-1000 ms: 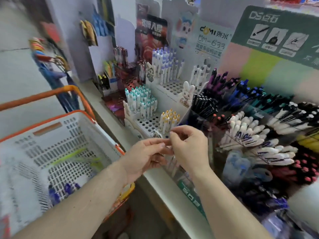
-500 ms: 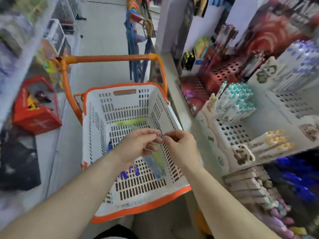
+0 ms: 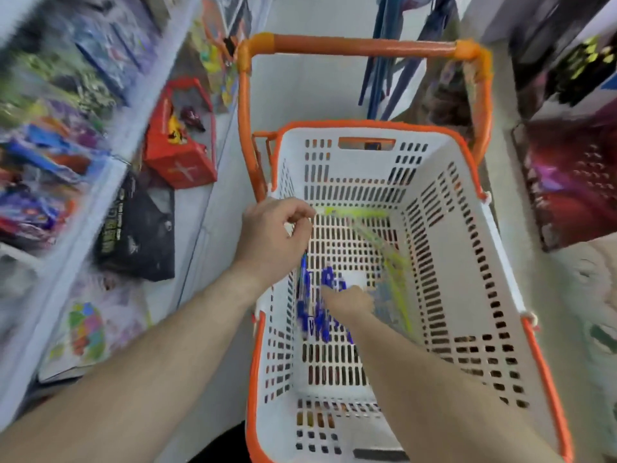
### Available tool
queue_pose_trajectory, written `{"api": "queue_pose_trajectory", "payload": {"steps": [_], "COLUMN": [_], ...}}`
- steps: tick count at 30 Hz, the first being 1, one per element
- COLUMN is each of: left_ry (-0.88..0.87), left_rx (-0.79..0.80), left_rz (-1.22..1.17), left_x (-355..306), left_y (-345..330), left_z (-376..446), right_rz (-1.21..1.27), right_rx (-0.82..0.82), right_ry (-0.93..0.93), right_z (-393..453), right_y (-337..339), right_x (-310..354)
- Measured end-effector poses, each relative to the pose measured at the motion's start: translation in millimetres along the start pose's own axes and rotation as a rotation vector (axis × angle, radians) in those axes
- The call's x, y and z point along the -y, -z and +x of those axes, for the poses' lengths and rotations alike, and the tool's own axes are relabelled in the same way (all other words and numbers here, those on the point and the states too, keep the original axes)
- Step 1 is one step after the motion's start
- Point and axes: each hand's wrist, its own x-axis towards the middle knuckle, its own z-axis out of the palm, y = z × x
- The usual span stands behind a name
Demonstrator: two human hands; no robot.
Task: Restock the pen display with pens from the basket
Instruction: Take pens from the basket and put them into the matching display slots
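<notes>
A white basket [image 3: 444, 262] with an orange rim and handle fills the middle of the view. Several blue pens [image 3: 317, 315] lie on its floor near the left wall. Yellow-green pens [image 3: 354, 213] and a clear packet [image 3: 387, 299] lie further in. My right hand [image 3: 350, 300] reaches down to the basket floor, its fingers on the blue pens; its grip is hidden. My left hand [image 3: 273, 235] hovers over the left wall with its fingers curled and nothing visible in them. The white pen display is out of view.
A red display with holes [image 3: 567, 182] stands on the counter at the right. On the left, shelves hold colourful packs, a red box [image 3: 180, 152] and a black box [image 3: 140, 232]. Blue items [image 3: 384, 85] hang behind the basket handle.
The view swung from the pen display down to the basket. My hands came apart; the right one dropped to the blue pens, and the clear packet now lies in the basket.
</notes>
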Motion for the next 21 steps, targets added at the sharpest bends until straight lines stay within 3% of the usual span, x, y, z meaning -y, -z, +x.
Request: {"api": "queue_pose_trajectory", "payload": {"steps": [3, 12, 17, 21], "left_ry": [-0.013, -0.023, -0.011, -0.011], "left_rx": [0.018, 0.048, 0.07, 0.088], "left_rz": [0.051, 0.136, 0.176, 0.229], "left_x": [12, 20, 20, 19], "left_y": [-6, -12, -12, -11], "left_z": [-1, 0, 1, 2], "right_rz": [-0.117, -0.144, -0.149, -0.043], "right_rx": [-0.112, -0.246, -0.218, -0.154], "right_ry": [-0.023, 0.037, 0.124, 0.076], "right_z": [9, 12, 12, 12], "right_y": [-18, -55, -66, -65], "right_x": [11, 40, 41, 39]}}
